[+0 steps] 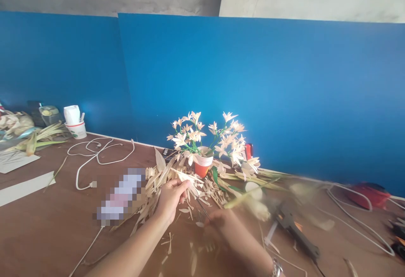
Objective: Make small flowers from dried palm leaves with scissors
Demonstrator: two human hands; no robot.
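My left hand pinches a pale dried leaf strip between thumb and fingertips, holding it up just above the surface. My right hand sits close beside it, closed around what looks like a thin dark tool that angles up toward the strip; the blur keeps me from telling whether it is scissors or a wire. To do this well, I judge I should keep the strip taut and grip it near the spot being worked, since it looks brittle and likely to split along its grain.

The strip is flat, narrow and pointed, straw-coloured and papery. Just beyond my left hand lies a loose heap of the same husk-like strips, with curled offcuts scattered over the brown wood-grain top. Behind them an orange paper cup holds cream star-shaped flowers on green stems. White cables loop to the left, and a dark glue gun lies to the right.
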